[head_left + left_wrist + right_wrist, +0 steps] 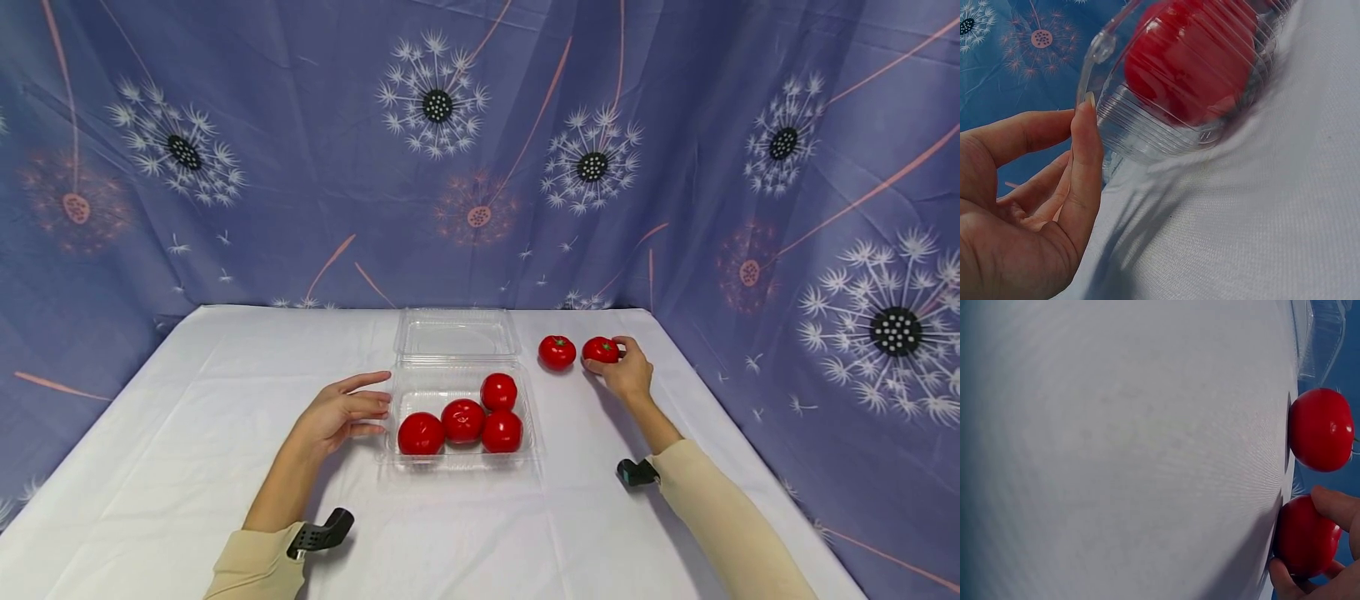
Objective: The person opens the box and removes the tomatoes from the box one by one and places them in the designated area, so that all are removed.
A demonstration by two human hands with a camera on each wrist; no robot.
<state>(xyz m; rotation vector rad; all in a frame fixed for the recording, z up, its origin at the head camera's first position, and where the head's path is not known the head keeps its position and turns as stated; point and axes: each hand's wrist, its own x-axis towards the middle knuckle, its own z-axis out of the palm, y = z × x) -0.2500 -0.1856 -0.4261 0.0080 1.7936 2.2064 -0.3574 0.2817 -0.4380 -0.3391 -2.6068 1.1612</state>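
Note:
At the back right, my right hand (630,372) grips a red tomato (1307,537), thumb on one side and fingers curled round the other. A second tomato (557,353) with a green stem top sits just left of it. My left hand (337,414) rests its spread fingertips at the left rim of a clear plastic clamshell box (397,398). Seen from the left wrist, thumb and forefinger (1035,130) meet the box edge. Several tomatoes (462,421) lie inside, mostly along the near side and the right.
The box's clear lid (456,333) lies folded back behind it. A white cloth (187,433) covers the table. Behind the table hangs a blue curtain (315,125) with dandelion prints. Each sleeve carries a black wrist camera (322,533).

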